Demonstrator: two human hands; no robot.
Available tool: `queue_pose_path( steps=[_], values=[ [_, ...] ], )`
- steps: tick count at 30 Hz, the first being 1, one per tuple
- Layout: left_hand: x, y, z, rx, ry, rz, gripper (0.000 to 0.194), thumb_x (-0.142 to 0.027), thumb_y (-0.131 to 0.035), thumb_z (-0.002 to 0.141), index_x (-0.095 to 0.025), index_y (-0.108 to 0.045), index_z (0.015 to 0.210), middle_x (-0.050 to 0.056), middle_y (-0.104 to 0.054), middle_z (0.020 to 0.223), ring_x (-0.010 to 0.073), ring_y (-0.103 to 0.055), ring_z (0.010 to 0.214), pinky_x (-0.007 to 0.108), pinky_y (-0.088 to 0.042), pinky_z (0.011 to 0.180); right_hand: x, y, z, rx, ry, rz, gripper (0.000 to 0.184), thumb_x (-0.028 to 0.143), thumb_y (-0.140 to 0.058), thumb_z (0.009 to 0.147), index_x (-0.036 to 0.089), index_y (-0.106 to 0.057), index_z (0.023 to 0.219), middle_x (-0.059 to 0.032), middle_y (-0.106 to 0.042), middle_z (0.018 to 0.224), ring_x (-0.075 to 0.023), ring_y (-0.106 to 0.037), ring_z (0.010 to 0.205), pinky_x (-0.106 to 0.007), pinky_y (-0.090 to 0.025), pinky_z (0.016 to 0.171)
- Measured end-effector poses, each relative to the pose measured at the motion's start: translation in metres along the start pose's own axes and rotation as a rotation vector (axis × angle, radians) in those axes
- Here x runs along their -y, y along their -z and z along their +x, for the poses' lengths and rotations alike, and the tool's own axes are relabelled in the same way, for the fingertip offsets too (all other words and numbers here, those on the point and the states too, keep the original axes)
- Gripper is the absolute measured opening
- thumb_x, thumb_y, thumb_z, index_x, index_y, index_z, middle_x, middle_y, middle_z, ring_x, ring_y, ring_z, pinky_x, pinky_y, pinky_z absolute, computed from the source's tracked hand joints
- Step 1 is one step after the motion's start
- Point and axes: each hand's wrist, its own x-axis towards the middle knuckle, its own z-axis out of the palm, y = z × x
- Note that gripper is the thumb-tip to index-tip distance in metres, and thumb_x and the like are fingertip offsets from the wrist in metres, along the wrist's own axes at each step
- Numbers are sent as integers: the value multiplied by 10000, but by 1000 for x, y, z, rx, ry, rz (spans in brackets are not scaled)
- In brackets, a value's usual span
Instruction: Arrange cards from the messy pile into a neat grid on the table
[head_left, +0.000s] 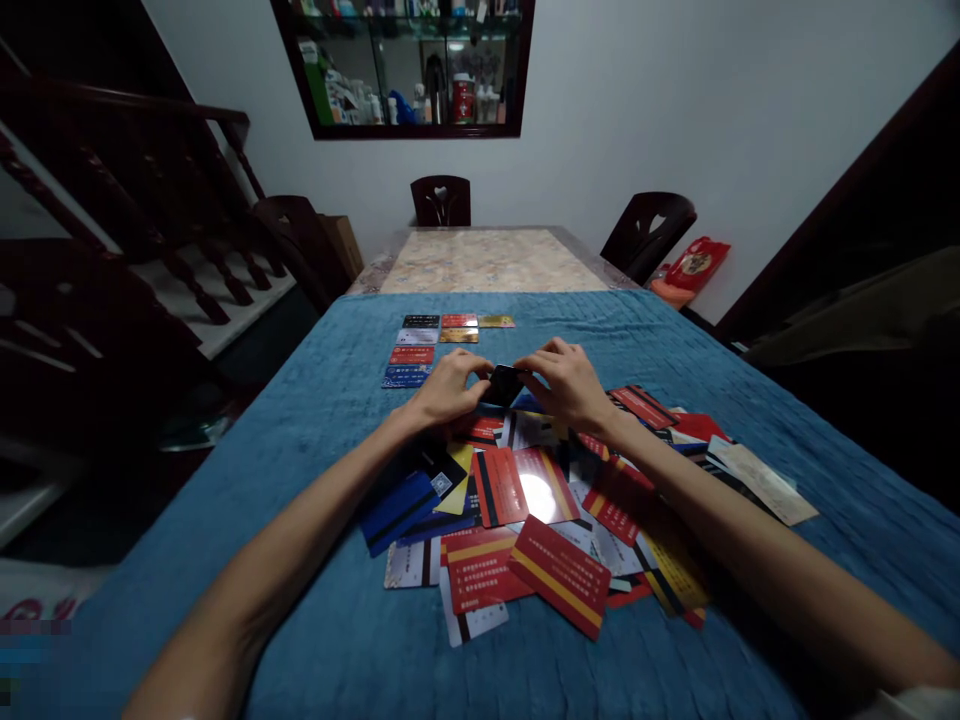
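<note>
Black card (505, 386) — tilted, long axis roughly crosswise — in the pinch of left hand (452, 388) and right hand (568, 384)

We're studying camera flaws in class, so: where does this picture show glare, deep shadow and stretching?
Head view: white glare hides part of one red card; head view: the held black card shows little detail in the dim light, and the banister sinks into shadow; head view: left forearm and right forearm look stretched toward the edges.
</note>
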Motion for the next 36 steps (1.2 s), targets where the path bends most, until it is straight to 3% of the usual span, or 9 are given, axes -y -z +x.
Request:
queue_pose_path(
  steps=[7, 14, 21, 26, 36],
  values=[
    [0, 9, 2, -124, 42, -55, 125, -106, -634, 795, -168, -728, 851, 32, -747, 884, 195, -656, 898, 344, -511, 887, 19, -2, 23, 94, 86, -82, 256, 291, -497, 980, 225, -739, 1031, -88, -753, 930, -262, -515, 986, -400, -304, 833],
    [4, 12, 2, -76, 47, -8, 105, -99, -632, 780, -171, -708, 794, 31, -725, 845, 199, -631, 867, 340, -503, 840, 13, -19, 15, 130, -74, 114, 194, 251, -603, 877, 226, -716, 1033, -81, -751, 982, -260, -547, 951, -364, -375, 795],
    [8, 15, 2, -59, 78, 28, 102, -109, -605, 784, -155, -692, 810, 45, -699, 852, 198, -619, 858, 338, -495, 841, -2, -46, 4, 260, -203, 228, 96, 208, -634, 818, 207, -719, 863, -33, -725, 815, -211, -580, 825, -303, -414, 758],
    [11, 17, 1, -62, 75, 34, 164, -95, -567, 771, -156, -683, 870, 42, -696, 865, 197, -618, 860, 334, -495, 844, -4, -47, 8, 191, -247, 250, 130, 199, -618, 838, 204, -731, 903, -47, -746, 892, -216, -608, 881, -297, -429, 757],
    [26, 8, -2, 26, 63, 130, 453, -65, -539, 748, -162, -643, 1178, 54, -701, 880, 225, -641, 881, 340, -508, 838, -4, -34, 15, 128, -189, 181, 207, 200, -559, 888, 227, -735, 994, -62, -763, 950, -238, -607, 922, -339, -424, 792]
  ],
)
